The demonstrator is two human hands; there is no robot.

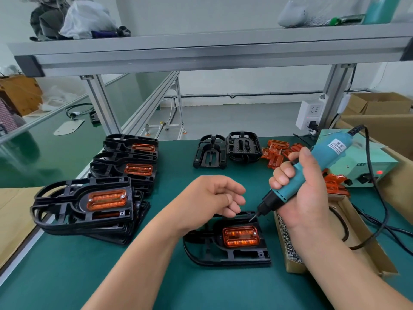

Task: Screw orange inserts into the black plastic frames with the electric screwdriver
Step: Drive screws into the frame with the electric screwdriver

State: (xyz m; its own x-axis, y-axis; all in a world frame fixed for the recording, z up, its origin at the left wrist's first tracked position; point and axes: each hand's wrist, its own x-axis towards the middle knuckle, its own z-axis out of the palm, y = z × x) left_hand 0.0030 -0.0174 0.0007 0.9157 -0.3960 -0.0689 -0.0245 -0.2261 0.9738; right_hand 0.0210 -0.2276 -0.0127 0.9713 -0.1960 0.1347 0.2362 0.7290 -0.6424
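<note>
The black frame [225,253] lay on the green mat [111,276], with open room to its left and a screw box [292,267] just to its right. Above its far edge the left hand [214,198] hovered, loosely curled. The right hand [297,189] gripped the electric screwdriver [312,168], its bit just beyond the orange insert [241,236].

Our left hand [214,195] hovers with fingers loosely curled, holding nothing, while our right hand [297,189] grips the electric screwdriver [330,149] fist-wise.

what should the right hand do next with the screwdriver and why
Probably tip the electric screwdriver bit down onto the screw at the right end of the orange insert; the right hand grips it, bit poised just above the black frame.
</note>
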